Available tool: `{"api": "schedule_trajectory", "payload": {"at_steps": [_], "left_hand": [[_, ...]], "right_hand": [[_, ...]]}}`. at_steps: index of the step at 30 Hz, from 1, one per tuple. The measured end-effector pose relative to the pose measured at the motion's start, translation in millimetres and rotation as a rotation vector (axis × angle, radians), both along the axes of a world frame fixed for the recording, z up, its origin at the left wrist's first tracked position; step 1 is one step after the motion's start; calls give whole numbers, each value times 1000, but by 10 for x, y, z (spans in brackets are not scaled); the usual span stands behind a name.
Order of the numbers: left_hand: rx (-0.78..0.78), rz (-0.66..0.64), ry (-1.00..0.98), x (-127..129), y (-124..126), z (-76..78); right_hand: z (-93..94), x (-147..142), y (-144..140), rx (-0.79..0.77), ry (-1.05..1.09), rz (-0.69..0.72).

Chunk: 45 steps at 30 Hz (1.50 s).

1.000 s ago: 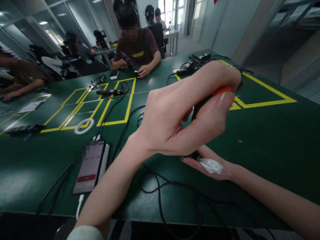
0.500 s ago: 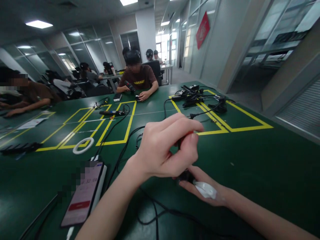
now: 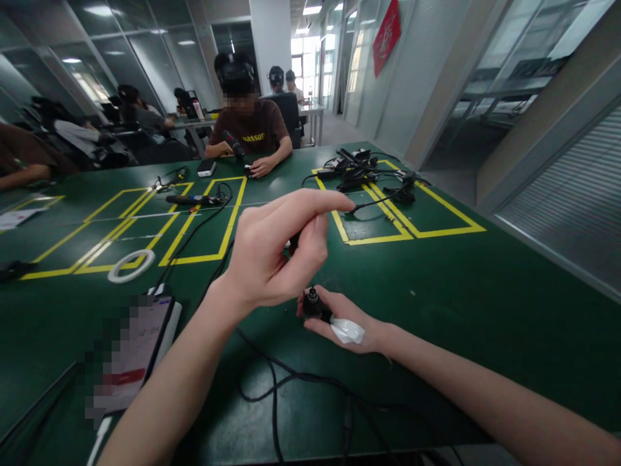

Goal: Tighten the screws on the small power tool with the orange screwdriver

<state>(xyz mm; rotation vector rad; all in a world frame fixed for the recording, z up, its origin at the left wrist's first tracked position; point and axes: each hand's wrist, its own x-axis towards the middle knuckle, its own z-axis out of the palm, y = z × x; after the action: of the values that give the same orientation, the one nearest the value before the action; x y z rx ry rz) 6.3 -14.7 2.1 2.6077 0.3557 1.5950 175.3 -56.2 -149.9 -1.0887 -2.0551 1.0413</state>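
My left hand (image 3: 281, 249) is raised over the table, its fingers curled and closed round a small dark thing that is mostly hidden. Lower and to its right, my right hand (image 3: 347, 317) grips a black cylindrical tool handle (image 3: 313, 305), tilted so that its round metal end points up. A white crumpled piece (image 3: 347, 331) lies against the right hand near the base of the thumb. Between the two hands there is a small gap, with the metal end just below my left hand.
Black cables (image 3: 291, 375) loop across the green table (image 3: 436, 310). A phone (image 3: 138, 356) lies at left, near a white tape ring (image 3: 130, 266). Yellow tape frames, a corded black tool (image 3: 194, 200) and a cable pile (image 3: 356, 169) lie farther back. A co-worker (image 3: 250, 123) sits opposite.
The view has shifted, so the scene sits further left and higher. My hands have drawn apart, and the metal end of the black handle in my right hand now shows.
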Motion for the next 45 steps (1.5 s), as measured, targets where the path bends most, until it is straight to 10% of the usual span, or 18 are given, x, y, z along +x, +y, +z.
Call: {"api": "schedule_trajectory", "payload": {"at_steps": [45], "left_hand": [[14,75,-67,5,4,-34]], "right_hand": [[42,48,-18,72,-91,4]]}}
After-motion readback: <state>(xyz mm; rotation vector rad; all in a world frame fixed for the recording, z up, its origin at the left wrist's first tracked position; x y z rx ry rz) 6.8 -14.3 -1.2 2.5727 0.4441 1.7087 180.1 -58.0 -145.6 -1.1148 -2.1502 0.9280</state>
